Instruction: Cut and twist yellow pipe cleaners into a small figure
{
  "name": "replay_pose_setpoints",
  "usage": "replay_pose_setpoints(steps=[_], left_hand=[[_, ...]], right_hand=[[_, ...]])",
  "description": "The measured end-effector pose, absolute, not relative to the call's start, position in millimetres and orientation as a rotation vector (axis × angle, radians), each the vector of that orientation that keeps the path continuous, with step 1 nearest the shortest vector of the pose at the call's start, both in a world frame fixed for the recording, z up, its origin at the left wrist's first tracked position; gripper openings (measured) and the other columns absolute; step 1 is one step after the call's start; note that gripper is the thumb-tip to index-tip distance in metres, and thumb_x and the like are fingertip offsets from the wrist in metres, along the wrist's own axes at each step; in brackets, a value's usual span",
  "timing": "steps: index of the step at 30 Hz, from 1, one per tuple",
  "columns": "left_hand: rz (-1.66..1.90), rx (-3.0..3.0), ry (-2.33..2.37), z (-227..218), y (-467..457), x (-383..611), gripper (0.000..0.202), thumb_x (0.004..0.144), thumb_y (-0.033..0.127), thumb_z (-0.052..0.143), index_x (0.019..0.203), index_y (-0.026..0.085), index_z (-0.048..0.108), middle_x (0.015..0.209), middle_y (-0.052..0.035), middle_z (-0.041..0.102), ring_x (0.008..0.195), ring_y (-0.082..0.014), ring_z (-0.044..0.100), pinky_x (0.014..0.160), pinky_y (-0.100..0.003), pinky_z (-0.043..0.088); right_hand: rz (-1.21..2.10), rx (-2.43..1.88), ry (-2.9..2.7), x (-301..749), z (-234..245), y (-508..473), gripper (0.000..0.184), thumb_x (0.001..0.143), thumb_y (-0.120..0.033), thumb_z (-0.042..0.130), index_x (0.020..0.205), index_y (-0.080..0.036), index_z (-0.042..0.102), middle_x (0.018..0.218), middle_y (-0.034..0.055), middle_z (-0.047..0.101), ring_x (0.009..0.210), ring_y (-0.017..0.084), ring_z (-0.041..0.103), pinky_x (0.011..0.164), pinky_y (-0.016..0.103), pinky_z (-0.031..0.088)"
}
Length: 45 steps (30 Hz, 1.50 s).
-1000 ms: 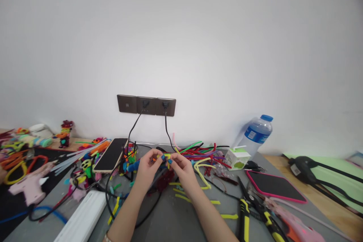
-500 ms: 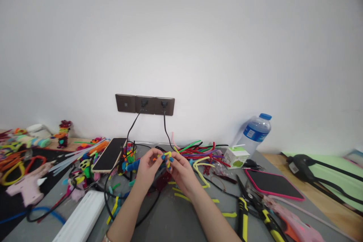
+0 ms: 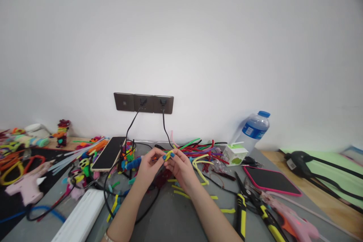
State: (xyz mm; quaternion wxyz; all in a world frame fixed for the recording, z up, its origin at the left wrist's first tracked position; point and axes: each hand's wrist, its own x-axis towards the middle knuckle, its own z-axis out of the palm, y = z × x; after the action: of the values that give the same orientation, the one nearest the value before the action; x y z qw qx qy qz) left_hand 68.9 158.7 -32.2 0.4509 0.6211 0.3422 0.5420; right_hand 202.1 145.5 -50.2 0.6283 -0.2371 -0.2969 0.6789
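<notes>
Two bare hands meet near the middle of the grey table (image 3: 163, 223), and I take them as the centre of the clock. The left hand (image 3: 150, 164) is half closed, and its thumb and forefinger pinch a small yellow fuzzy piece (image 3: 168, 155). The right hand (image 3: 181, 166) grips the same piece from the opposite side, its fingers curled. So the piece is kept above the table, between the blue-nailed fingertips; they cover it partly, therefore I cannot tell its full shape.

Towards two o'clock, behind the right hand, lies a loose bundle of coloured stems (image 3: 198, 150), among them red, green and purple. At half past three, near the right hand, there is a bent yellow stem (image 3: 195, 163) with several branches. At five o'clock some short yellow strips (image 3: 181, 194) lie apart from each other on the table.

At three o'clock stands a green and white carton (image 3: 235, 155), and just behind it a bottle (image 3: 253, 131) with blue cap. At four o'clock are black and yellow pliers (image 3: 251, 197), with a pink glue gun (image 3: 300, 227) farther out. At nine o'clock lies a phone (image 3: 109, 154); at eight, a white power strip (image 3: 81, 217).
</notes>
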Motion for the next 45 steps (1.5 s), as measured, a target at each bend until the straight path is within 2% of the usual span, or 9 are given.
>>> replay_pose_setpoints(steps=[4,7,14,19,26,30,32,40,45], left_hand=[[1.322,1.567,0.825,-31.8,157.7,69.6,0.018,0.077,0.031,0.065,0.084,0.015,0.072,0.085,-0.0076,0.067,0.084,-0.0204,0.063,0.074,-0.029,0.051],[1.289,1.575,0.795,-32.3,156.9,70.5,0.021,0.078,0.032,0.064,0.088,0.016,0.074,0.093,-0.0100,0.069,0.090,-0.0226,0.064,0.078,-0.032,0.052],[1.245,1.568,0.829,-34.6,158.3,68.9,0.022,0.078,0.030,0.065,0.091,0.016,0.075,0.094,-0.0100,0.073,0.087,-0.0219,0.065,0.080,-0.033,0.052],[1.177,1.471,0.805,-36.5,158.9,66.1,0.025,0.076,0.035,0.068,0.092,0.016,0.074,0.091,-0.0090,0.073,0.076,-0.0189,0.065,0.071,-0.029,0.052],[1.154,1.392,0.804,-38.9,161.3,64.8,0.038,0.078,0.050,0.065,0.085,0.014,0.071,0.067,-0.0039,0.063,0.059,-0.0133,0.056,0.055,-0.023,0.044],[1.191,1.416,0.859,-35.8,161.4,64.7,0.034,0.076,0.047,0.067,0.083,0.014,0.070,0.066,-0.0023,0.061,0.057,-0.0124,0.053,0.054,-0.022,0.042],[1.176,1.420,0.860,-34.9,160.9,64.4,0.031,0.078,0.045,0.065,0.085,0.014,0.070,0.067,-0.0027,0.062,0.058,-0.0125,0.053,0.055,-0.023,0.042],[1.042,1.451,0.834,-31.4,157.4,64.3,0.018,0.074,0.031,0.068,0.084,0.016,0.067,0.072,-0.0032,0.067,0.067,-0.0151,0.059,0.059,-0.022,0.042],[0.882,1.273,0.746,-29.6,152.8,63.0,0.025,0.071,0.035,0.073,0.080,0.015,0.062,0.070,0.0005,0.060,0.057,-0.0086,0.049,0.054,-0.019,0.037]], right_hand=[[1.491,-0.558,-0.681,206.5,-48.5,146.9,0.033,0.068,-0.033,0.081,0.089,-0.020,0.060,0.073,-0.0006,0.069,0.057,0.010,0.065,0.056,0.019,0.051],[1.455,-0.538,-0.685,209.1,-48.5,148.2,0.028,0.070,-0.031,0.080,0.086,-0.020,0.060,0.074,-0.0012,0.068,0.060,0.010,0.065,0.059,0.019,0.052],[1.471,-0.524,-0.690,210.2,-51.3,149.9,0.025,0.071,-0.029,0.078,0.085,-0.020,0.059,0.070,-0.0025,0.064,0.058,0.010,0.062,0.057,0.020,0.051],[1.508,-0.509,-0.696,209.7,-49.7,148.8,0.024,0.072,-0.030,0.077,0.087,-0.020,0.060,0.070,-0.0025,0.064,0.055,0.008,0.058,0.056,0.019,0.049],[1.451,-0.556,-0.810,207.5,-48.2,146.1,0.023,0.075,-0.033,0.074,0.077,-0.020,0.055,0.063,-0.0028,0.061,0.049,0.009,0.053,0.047,0.019,0.041],[1.392,-0.605,-0.908,207.5,-51.0,147.0,0.026,0.075,-0.035,0.073,0.075,-0.020,0.052,0.054,-0.0075,0.054,0.040,0.007,0.048,0.040,0.017,0.032],[1.392,-0.623,-0.940,207.5,-51.0,147.0,0.026,0.076,-0.035,0.072,0.075,-0.020,0.050,0.055,-0.0073,0.055,0.039,0.007,0.048,0.039,0.017,0.030],[1.415,-0.638,-0.854,206.8,-46.1,145.1,0.024,0.072,-0.033,0.074,0.076,-0.019,0.055,0.054,-0.0074,0.055,0.040,0.007,0.050,0.040,0.017,0.033],[1.539,-0.594,-0.847,208.1,-43.4,142.3,0.025,0.075,-0.035,0.074,0.081,-0.017,0.058,0.051,-0.0082,0.051,0.031,0.002,0.035,0.035,0.016,0.019]])
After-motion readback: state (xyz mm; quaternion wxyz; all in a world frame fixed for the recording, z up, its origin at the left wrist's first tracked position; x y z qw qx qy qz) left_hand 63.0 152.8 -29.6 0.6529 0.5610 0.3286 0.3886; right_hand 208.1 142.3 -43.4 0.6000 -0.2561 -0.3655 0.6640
